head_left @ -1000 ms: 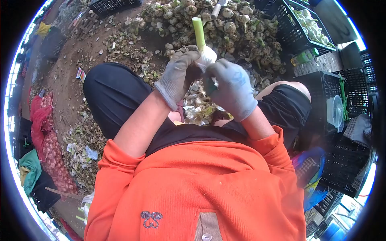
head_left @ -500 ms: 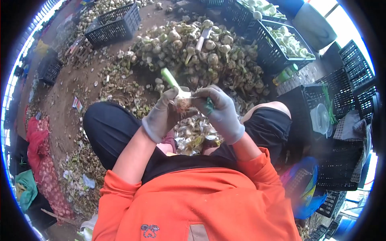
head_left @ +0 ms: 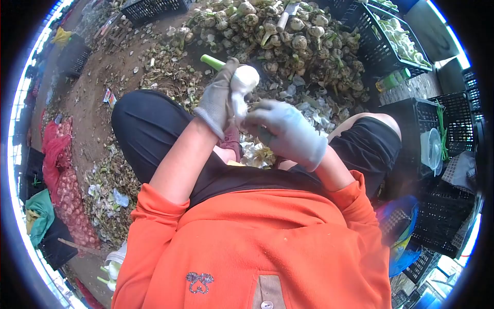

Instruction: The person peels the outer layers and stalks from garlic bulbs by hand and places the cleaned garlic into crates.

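My left hand (head_left: 218,95), in a grey glove, is wrapped round a garlic bulb (head_left: 245,78) by its green stem (head_left: 212,62). The bulb is white and smooth, and a loose strip of pale skin (head_left: 239,104) hangs below it. My right hand (head_left: 288,131), also gloved, is just below and right of the bulb, its fingers curled in near the strip. Something dark green shows under the right fingers, too blurred to make out. Beyond both hands lies a heap of unpeeled garlic (head_left: 309,46) with a pale-handled tool (head_left: 284,19) on top.
Garlic skins (head_left: 314,110) litter the ground between and beyond my knees. A black crate (head_left: 393,44) of trimmed garlic stands at the upper right, near a green bottle (head_left: 393,80). To the right are more black crates (head_left: 419,116); at left lies a red net sack (head_left: 69,201).
The bulb has gone from brownish with roots showing to clean white facing me, with skin hanging off. My right hand has dropped lower and away from it. The view has shifted.
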{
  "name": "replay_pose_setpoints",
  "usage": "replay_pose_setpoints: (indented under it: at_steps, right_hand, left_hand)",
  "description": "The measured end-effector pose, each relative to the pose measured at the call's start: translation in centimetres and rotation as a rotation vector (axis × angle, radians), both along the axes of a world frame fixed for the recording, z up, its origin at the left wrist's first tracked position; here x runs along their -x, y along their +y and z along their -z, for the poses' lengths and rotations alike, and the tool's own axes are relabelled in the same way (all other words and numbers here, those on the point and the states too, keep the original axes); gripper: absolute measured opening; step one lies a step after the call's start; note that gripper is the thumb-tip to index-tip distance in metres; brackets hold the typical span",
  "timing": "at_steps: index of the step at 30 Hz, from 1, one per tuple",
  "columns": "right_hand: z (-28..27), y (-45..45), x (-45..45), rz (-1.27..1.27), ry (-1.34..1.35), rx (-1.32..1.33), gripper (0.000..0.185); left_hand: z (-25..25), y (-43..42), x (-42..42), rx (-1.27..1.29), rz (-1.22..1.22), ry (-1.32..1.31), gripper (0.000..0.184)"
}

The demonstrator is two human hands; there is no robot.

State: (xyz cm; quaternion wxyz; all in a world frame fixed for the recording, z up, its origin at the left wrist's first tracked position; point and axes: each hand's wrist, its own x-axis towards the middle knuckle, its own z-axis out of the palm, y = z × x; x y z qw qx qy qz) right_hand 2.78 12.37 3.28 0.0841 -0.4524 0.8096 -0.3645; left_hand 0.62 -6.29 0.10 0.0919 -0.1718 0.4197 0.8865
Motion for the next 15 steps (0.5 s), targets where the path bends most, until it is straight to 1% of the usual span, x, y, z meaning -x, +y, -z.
replay_pose_setpoints:
  at_steps: [1,2,5,6,8,9,10,11,13,15]
  right_hand:
    - [0.3,0.0,0.0,-0.044,0.026,-0.214,0.014]
    - [0.9,-0.3,-0.1,-0.086,-0.022,-0.424,0.02]
    - [4.2,0.7,-0.9,0.095,0.004,-0.449,0.025]
    - [4.2,0.7,-0.3,0.108,0.025,-0.348,0.038]
    - [4.1,0.6,0.4,0.211,-0.239,-0.083,0.046]
    - [2.8,0.6,0.6,0.271,-0.364,0.051,0.051]
    - [1.0,0.2,0.4,0.376,-0.639,0.229,0.057]
    - [2.0,-0.3,0.2,0.466,-0.61,0.372,0.057]
    - [4.0,-0.5,0.7,0.435,-0.604,0.397,0.057]
    - [3.4,-0.6,0.3,0.492,-0.631,0.373,0.063]
  left_hand:
    - [0.0,-0.1,0.3,0.072,-0.045,-0.033,0.033]
    - [0.3,0.1,0.6,0.037,-0.147,-0.055,0.034]
    - [1.0,-0.7,1.1,-0.012,-0.174,-0.07,0.036]
    - [0.7,-0.5,0.8,-0.026,-0.177,-0.069,0.036]
    - [0.4,-0.4,0.0,0.038,-0.154,-0.072,0.035]
    - [0.1,0.0,-0.2,0.067,-0.133,-0.068,0.035]
    - [-0.8,0.9,-0.8,0.14,-0.134,-0.055,0.035]
    - [1.2,0.1,-0.5,0.365,-0.028,0.048,0.036]
    - [-1.0,1.8,-1.6,0.591,0.064,0.075,0.038]
    - [-0.3,1.7,-1.4,0.625,0.235,0.115,0.051]
